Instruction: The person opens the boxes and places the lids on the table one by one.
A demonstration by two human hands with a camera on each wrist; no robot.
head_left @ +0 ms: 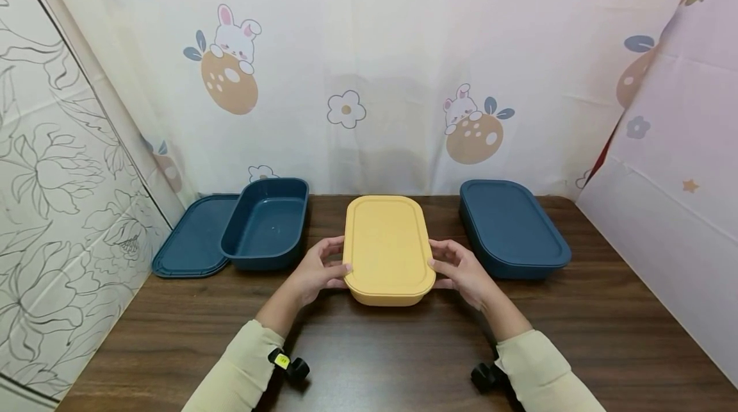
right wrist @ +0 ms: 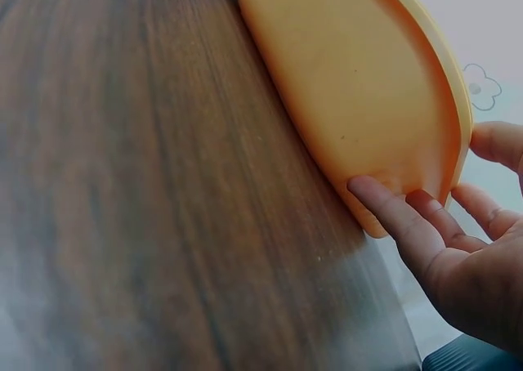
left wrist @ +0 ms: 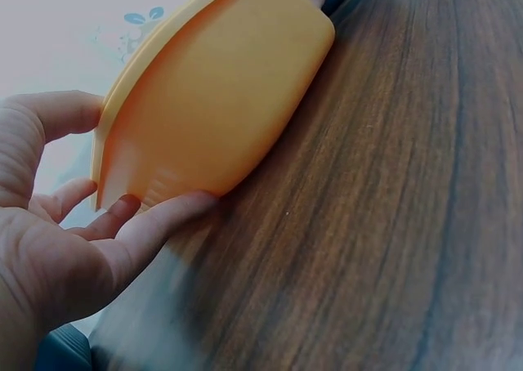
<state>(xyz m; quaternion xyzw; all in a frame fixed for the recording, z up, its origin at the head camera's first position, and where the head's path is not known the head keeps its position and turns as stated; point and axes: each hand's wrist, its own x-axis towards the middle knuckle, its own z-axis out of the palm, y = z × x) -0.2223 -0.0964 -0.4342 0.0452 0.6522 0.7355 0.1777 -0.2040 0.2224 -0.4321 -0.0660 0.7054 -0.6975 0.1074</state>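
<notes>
Both hands, left hand at nine o'clock and right hand at three, clasp the lidded yellow container mid-table; even, level pressure should keep it steady.

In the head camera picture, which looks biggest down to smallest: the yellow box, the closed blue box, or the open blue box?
1. Closed blue box and yellow box: look about alike, and the yellow one sits nearer the camera, so no ranking.
2. Open blue box: looks slightly smaller.
</notes>
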